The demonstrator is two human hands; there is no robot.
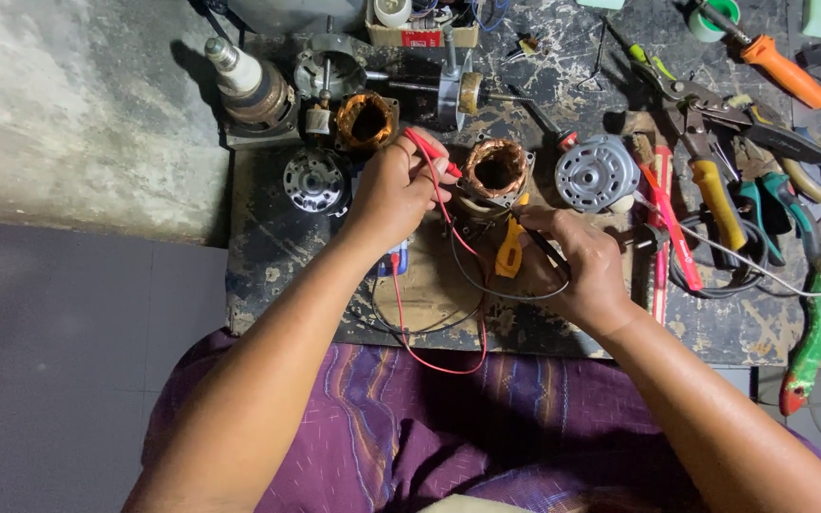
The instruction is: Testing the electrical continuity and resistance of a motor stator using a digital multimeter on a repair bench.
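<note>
Now both hands grip probes — left hand [393, 190] red probe [432, 155], right hand [577, 261] black probe [536, 237] — flanking the copper stator [496, 169].

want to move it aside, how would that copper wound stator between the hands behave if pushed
The copper wound stator probably feels heavy for its size, being a metal core. Standing on end, it looks likelier to slide than roll. Its thin leads likely snag the red probe.

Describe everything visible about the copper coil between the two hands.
The copper coil is a ring of reddish-brown wire wound on a metal core, its hollow centre facing the camera. It sits on the stained dark workbench. The left hand holds a red probe at its left edge; the right hand holds a black probe near its lower right.
</note>
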